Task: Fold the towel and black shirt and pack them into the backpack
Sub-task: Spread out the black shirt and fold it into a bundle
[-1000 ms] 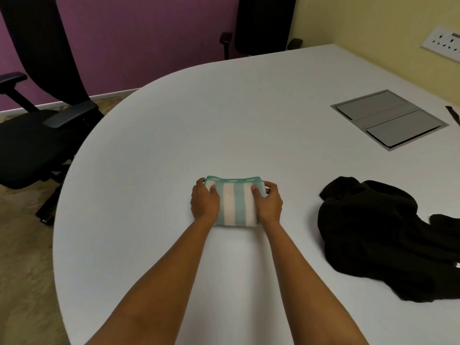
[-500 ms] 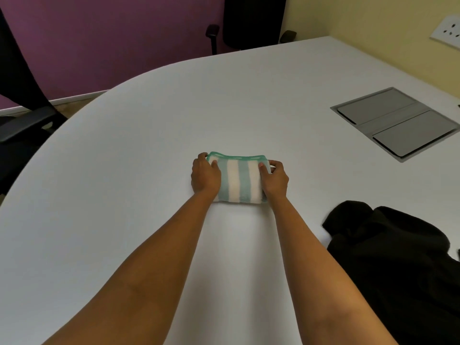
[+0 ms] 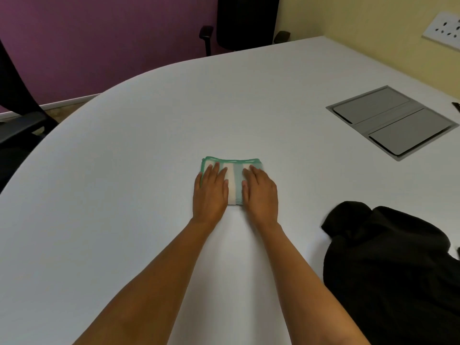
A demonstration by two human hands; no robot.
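A small folded towel (image 3: 234, 180) with green and white stripes lies on the white table (image 3: 149, 158) in the middle of the view. My left hand (image 3: 211, 192) lies flat on its left half with straight fingers. My right hand (image 3: 260, 192) presses flat on its right half the same way. Most of the towel is hidden under the two hands. The black shirt (image 3: 393, 265) lies crumpled on the table to the lower right, apart from both hands. No backpack is in view.
A grey cable hatch (image 3: 392, 120) is set into the table at the right. Black office chairs stand at the far left (image 3: 17, 125) and behind the table (image 3: 245, 21). A wall socket (image 3: 445, 28) is at the upper right.
Both hands gripped the towel's two ends before; now they lie flat on top of it with straight fingers. The view has shifted slightly.
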